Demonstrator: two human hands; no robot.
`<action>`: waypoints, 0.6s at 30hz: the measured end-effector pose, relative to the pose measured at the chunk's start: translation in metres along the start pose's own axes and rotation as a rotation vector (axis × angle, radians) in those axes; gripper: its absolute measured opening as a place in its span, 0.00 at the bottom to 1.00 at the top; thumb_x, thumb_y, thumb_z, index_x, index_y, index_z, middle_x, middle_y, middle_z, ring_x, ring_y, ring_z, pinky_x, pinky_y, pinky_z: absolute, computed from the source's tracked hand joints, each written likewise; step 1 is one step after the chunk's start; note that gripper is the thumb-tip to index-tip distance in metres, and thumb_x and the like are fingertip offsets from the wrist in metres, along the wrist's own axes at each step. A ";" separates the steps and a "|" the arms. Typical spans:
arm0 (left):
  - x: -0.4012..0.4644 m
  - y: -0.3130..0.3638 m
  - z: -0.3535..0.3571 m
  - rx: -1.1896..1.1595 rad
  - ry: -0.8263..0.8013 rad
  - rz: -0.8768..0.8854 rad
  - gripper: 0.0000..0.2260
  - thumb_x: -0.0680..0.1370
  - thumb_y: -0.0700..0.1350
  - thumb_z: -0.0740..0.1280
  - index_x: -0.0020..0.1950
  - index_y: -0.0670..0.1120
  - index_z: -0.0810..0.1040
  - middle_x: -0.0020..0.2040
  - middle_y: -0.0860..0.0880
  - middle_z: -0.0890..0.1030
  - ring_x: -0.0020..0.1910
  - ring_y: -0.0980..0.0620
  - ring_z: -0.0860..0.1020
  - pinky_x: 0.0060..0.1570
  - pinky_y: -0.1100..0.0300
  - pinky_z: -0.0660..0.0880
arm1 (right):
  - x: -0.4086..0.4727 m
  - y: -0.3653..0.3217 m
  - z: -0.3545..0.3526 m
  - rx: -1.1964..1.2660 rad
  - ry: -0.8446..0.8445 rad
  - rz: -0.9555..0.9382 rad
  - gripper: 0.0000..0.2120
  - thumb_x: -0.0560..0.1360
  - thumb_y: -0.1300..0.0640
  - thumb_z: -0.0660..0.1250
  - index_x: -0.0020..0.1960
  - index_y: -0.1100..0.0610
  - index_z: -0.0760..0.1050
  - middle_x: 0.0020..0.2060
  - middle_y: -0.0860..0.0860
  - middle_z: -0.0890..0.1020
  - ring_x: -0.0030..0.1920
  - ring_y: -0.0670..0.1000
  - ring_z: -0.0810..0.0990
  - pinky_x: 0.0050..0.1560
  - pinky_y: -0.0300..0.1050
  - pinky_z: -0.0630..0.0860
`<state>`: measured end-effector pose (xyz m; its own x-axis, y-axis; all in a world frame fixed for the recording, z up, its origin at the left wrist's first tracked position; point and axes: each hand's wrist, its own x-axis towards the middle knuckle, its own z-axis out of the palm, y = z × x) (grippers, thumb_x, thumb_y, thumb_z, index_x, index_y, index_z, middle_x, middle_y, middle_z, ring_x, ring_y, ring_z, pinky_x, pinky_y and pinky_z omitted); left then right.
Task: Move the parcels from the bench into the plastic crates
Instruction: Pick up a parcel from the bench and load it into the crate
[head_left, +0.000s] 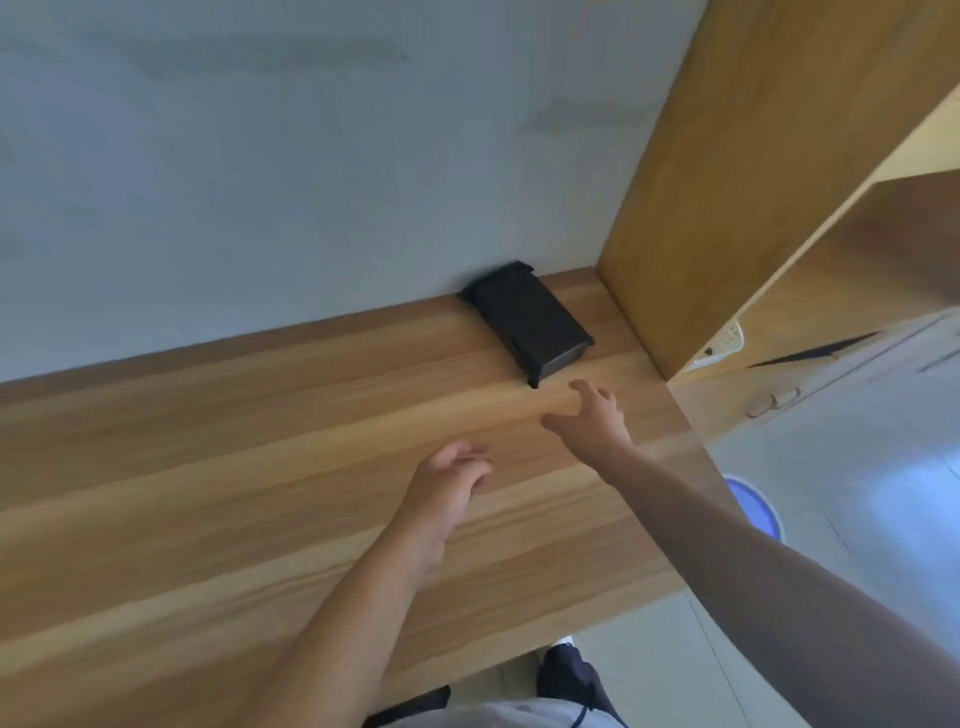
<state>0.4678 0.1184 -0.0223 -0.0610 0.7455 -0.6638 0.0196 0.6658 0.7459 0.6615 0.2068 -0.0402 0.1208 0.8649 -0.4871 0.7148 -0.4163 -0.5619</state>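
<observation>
Head view: a wooden bench (260, 467) runs across the frame, its far edge against a grey wall (260, 156). One black parcel (527, 325) lies flat on the bench at the far edge, its far end touching the wall, just beside a wooden cabinet side (753, 182) at its 3 o'clock. The right hand (592, 415) hovers over the bench near the parcel, at the parcel's 5 o'clock, not touching it; its fingers are spread and released, grasping nothing. The left hand (447, 488) is over the bench at the right hand's 8 o'clock, well short of the parcel; its fingers are loosely curled and grasp nothing. A blue round object (753, 509) shows on the floor (857, 493) past the bench end, at the right forearm's 3 o'clock. No crate can be identified with certainty.
</observation>
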 end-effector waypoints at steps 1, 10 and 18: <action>-0.004 0.001 0.001 -0.031 0.041 -0.011 0.08 0.79 0.43 0.68 0.56 0.53 0.82 0.52 0.47 0.84 0.55 0.48 0.81 0.54 0.54 0.75 | 0.021 -0.002 -0.003 -0.098 -0.022 -0.009 0.39 0.78 0.45 0.71 0.82 0.50 0.56 0.78 0.56 0.61 0.76 0.62 0.62 0.71 0.63 0.70; -0.039 -0.028 0.018 -0.235 0.248 -0.034 0.08 0.82 0.46 0.69 0.60 0.57 0.81 0.58 0.51 0.83 0.58 0.53 0.82 0.64 0.54 0.77 | 0.148 -0.007 -0.006 -0.454 -0.003 -0.042 0.51 0.73 0.38 0.73 0.84 0.52 0.46 0.81 0.62 0.55 0.79 0.65 0.57 0.74 0.66 0.61; -0.069 -0.060 0.037 -0.303 0.426 -0.061 0.10 0.83 0.45 0.68 0.63 0.54 0.80 0.60 0.52 0.83 0.59 0.56 0.82 0.61 0.58 0.77 | 0.181 -0.016 0.010 -0.412 0.052 -0.015 0.49 0.70 0.51 0.77 0.82 0.52 0.51 0.78 0.65 0.58 0.78 0.65 0.57 0.75 0.63 0.56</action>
<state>0.5080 0.0283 -0.0228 -0.4546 0.5840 -0.6725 -0.2827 0.6214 0.7308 0.6646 0.3673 -0.1261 0.1358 0.8875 -0.4403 0.9315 -0.2657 -0.2484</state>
